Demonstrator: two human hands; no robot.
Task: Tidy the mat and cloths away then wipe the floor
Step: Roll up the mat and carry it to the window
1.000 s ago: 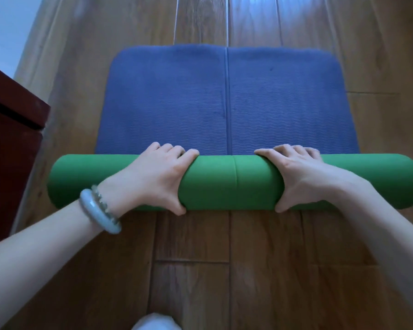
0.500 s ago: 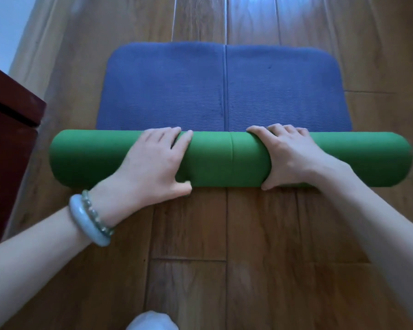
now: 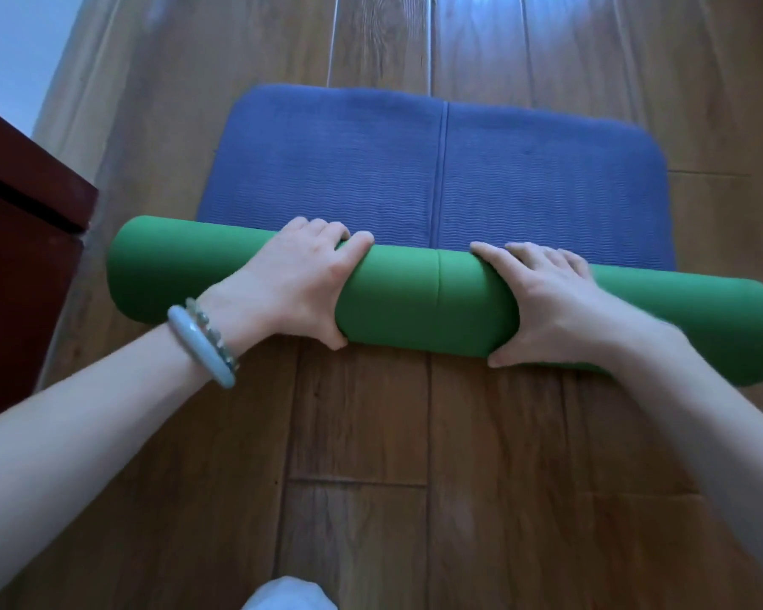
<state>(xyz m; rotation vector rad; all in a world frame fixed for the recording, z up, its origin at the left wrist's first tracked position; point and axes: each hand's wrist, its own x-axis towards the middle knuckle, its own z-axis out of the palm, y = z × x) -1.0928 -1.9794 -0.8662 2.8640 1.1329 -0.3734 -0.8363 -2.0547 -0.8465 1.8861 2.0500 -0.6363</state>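
The mat is lying on the wooden floor, mostly rolled into a thick green roll, with its blue flat part stretched out beyond the roll. The left hand and the right hand are laid over the roll on both sides of its middle seam, fingers curved on top and thumbs underneath, so it is gripped loosely. The mat is judged to be light, soft and springy foam, likely to unroll if released, so it should be held near the middle.

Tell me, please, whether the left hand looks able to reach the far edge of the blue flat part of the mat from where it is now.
Probably yes: the left hand rests on the green roll, and nothing lies on the flat blue part between it and the far edge.
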